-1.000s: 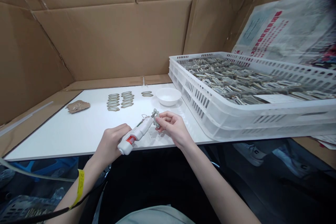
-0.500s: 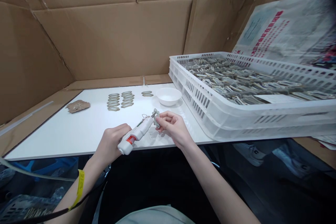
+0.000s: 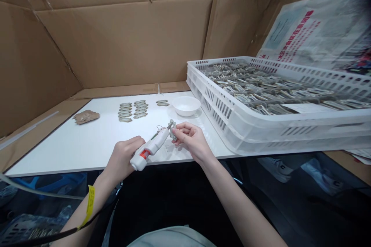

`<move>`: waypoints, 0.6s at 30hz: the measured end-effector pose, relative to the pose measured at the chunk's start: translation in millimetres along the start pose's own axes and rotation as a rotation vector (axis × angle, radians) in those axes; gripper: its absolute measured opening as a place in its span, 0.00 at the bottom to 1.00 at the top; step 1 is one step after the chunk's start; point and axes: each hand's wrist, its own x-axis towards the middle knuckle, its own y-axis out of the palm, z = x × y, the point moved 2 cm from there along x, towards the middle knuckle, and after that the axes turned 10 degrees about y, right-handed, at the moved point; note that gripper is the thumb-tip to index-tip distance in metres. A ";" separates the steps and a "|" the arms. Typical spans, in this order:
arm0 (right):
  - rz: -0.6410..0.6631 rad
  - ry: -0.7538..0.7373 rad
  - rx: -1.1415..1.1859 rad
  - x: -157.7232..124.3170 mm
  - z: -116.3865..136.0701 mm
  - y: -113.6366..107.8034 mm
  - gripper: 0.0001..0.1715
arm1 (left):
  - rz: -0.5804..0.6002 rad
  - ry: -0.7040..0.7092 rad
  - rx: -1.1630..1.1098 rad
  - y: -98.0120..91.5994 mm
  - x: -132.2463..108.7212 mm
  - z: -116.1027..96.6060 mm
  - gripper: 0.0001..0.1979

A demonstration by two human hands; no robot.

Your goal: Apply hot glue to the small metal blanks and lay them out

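My left hand [image 3: 126, 157] is wrapped round the handle of a white glue gun [image 3: 152, 146] with an orange-red section near its back end. Its thin tip points up and right, meeting a small grey piece with a wavy outline [image 3: 172, 130]. Between thumb and fingers, my right hand [image 3: 191, 139] pinches that piece, tilted on edge above the table's front part. Whether tip and piece actually touch is too small to tell. Beyond my hands lie similar flat pieces in two columns [image 3: 125, 112] [image 3: 140, 109], with a short group [image 3: 162, 103] to their right.
A white bowl [image 3: 186, 106] stands behind my right hand. At the right, a large white perforated crate [image 3: 232, 131] holds many similar pieces. Torn brown cardboard [image 3: 86, 117] lies on the left of the white table [image 3: 78, 150]. Cardboard walls [image 3: 124, 42] enclose the back and sides.
Almost nothing differs. Both hands keep their places with the glue gun and the grey piece; the yellow tag at my left wrist has shifted slightly.
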 end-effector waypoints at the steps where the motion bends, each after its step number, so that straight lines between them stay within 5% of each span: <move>1: -0.001 0.000 0.002 -0.1 0.2 0.2 0.21 | -0.001 0.003 0.001 0.0 0.0 -0.1 0.10; 18: -0.013 0.014 0.029 -0.6 0.8 -1.3 0.22 | -0.094 -0.051 -0.017 -3.7 -6.1 5.1 0.09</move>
